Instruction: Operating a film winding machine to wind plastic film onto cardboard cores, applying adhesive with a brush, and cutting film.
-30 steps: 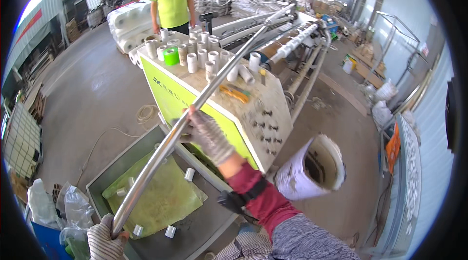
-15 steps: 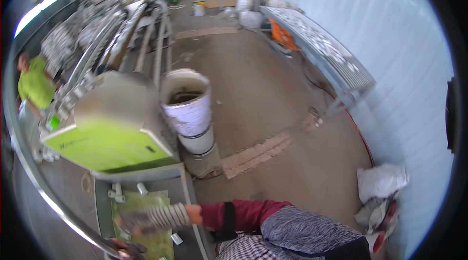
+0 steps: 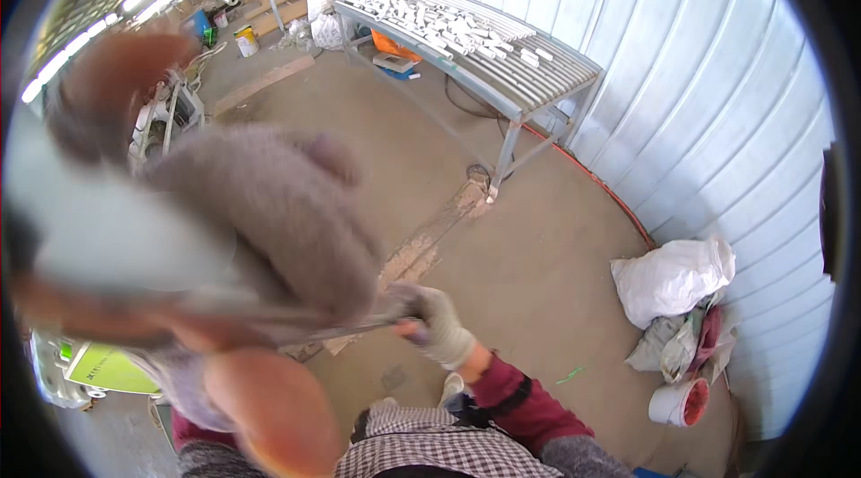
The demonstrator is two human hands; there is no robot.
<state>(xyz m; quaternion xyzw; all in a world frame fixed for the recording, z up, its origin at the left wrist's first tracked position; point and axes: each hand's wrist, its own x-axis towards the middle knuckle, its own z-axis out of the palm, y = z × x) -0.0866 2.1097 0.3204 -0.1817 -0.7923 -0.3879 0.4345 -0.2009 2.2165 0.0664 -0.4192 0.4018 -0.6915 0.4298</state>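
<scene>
Grey knit gloves cover both hands in the head view, and we see them wrapped around one long metal rod that runs roughly level across the lower middle of the picture. Our right hand sits just below centre, its fingers closed tight around the rod's end, with a dark red sleeve coming up from the lower edge. Our left hand is very close to the camera, large and blurred, filling the left half; it appears curled over the rod from above, though the blur keeps us from telling how firm that hold is. The two hands are apart along the rod, which hangs above the concrete floor. Further off, a metal rack table loaded with short white tubes stands against a corrugated metal wall. Near the wall at the right lie a white sack and a small white bucket. A green machine panel shows at the lower left.
</scene>
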